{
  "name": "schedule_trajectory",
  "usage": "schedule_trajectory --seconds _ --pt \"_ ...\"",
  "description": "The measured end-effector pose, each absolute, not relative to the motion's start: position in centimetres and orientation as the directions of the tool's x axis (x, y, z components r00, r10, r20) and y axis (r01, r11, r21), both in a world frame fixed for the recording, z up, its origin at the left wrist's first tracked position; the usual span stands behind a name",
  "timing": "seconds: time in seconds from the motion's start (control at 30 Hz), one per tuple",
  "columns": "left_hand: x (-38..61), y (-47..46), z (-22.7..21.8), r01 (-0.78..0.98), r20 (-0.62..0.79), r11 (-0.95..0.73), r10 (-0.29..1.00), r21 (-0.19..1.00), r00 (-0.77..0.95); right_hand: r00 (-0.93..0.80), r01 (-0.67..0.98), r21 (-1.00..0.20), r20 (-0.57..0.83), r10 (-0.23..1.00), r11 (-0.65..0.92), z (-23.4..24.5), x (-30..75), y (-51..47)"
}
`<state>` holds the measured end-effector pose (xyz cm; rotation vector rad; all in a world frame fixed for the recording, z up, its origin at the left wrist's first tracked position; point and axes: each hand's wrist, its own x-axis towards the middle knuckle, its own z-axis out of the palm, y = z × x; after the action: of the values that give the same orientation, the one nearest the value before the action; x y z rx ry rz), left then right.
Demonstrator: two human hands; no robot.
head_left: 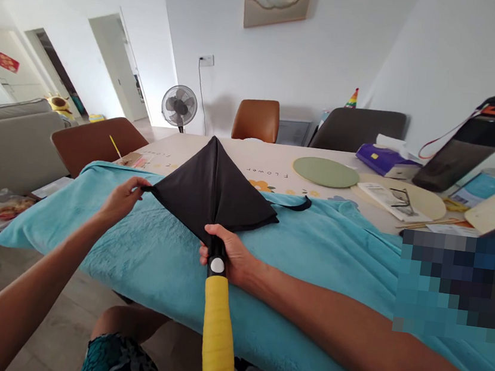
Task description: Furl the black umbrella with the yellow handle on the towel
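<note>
Umbrella (pixel 211 190): right hand (pixel 234 257) wrapped round black shaft (pixel 216 245) above yellow handle (pixel 217 326); left hand (pixel 125 196) pinching canopy's left corner (pixel 151 189), arm (pixel 54 267) outstretched.

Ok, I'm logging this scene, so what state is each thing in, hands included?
Umbrella, collapsed, canopy loose, not wrapped
Strap, unfastened
Left hand, pinching the umbrella's left corner
Right hand, closed around the umbrella beside its white button
Blue blanket, draped over the table's near edge
Fan, upright; whether running, unclear
Tissue box, open, tissue sticking out
Cord, plugged into socket
</note>
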<state>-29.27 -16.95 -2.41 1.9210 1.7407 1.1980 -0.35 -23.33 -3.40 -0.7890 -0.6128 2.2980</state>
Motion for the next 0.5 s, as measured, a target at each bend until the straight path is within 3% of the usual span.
schedule_trajectory --seconds 0.23,0.4,0.5 --pt "-29.8 -17.6 -4.0 0.812 0.266 -0.142 0.964 0.566 -0.017 -0.599 -0.413 -0.588 -0.400 0.694 -0.696 -3.2 -0.4 -23.5" --pt "-29.4 -18.2 -3.8 0.880 0.187 -0.176 0.977 0.441 0.102 -0.613 -0.392 -0.579 -0.415 0.672 -0.715 -3.1 -0.3 -23.6" --pt "-27.7 -18.6 -2.4 0.892 0.260 -0.159 0.964 0.423 0.049 -0.612 -0.389 -0.579 -0.418 0.671 -0.716 -3.1 -0.3 -23.6"
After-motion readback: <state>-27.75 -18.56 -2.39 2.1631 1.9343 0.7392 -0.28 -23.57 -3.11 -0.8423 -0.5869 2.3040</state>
